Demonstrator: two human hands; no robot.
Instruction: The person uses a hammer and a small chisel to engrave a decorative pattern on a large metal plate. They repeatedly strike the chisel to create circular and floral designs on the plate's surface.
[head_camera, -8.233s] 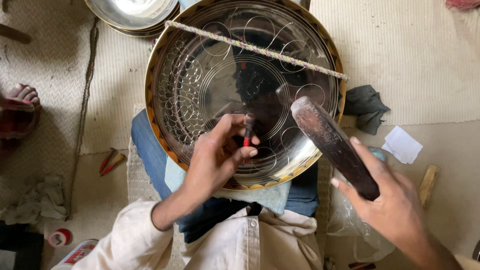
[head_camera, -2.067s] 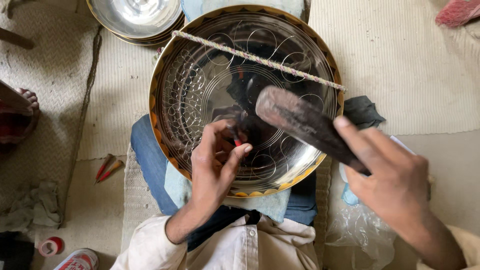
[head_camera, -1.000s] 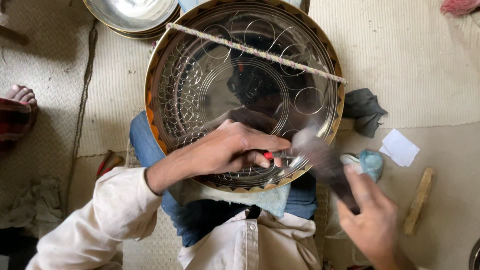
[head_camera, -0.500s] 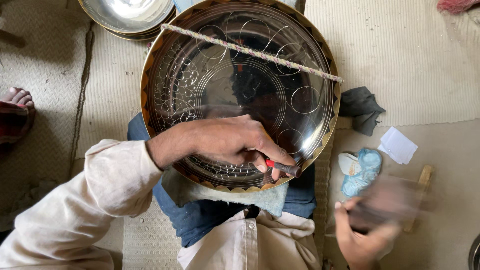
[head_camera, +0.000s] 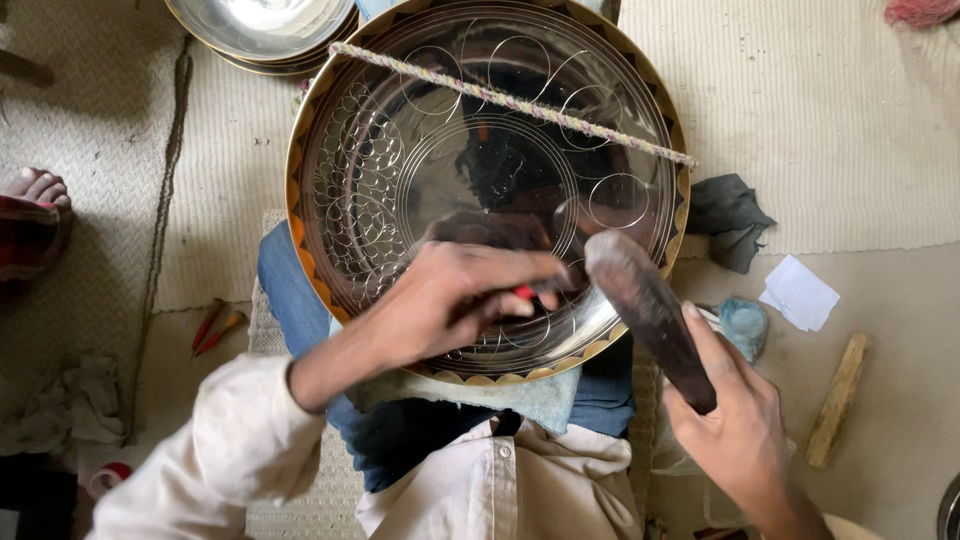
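Observation:
A large round metal tray (head_camera: 400, 200) with engraved circles and a gold-coloured scalloped rim rests on my lap. A twisted cord (head_camera: 520, 105) stretches across its upper part. My left hand (head_camera: 455, 300) lies on the tray's lower right area, gripping a small red-handled chisel (head_camera: 530, 292) against the metal. My right hand (head_camera: 735, 430) holds a dark wooden mallet (head_camera: 645, 310) by its lower end, its head raised just right of the chisel.
More metal trays (head_camera: 265, 30) are stacked at the top left. A dark cloth (head_camera: 730, 215), a white paper scrap (head_camera: 798, 292), a wooden stick (head_camera: 835, 400) and a bluish lump (head_camera: 742, 322) lie on the right. Red-handled pliers (head_camera: 215, 328) lie on the left. Another person's foot (head_camera: 35, 195) shows at the left edge.
My left hand has shifted the chisel from the tray's centre to its lower right. The mallet dropped low and blurred half a second ago; now it is raised beside the chisel.

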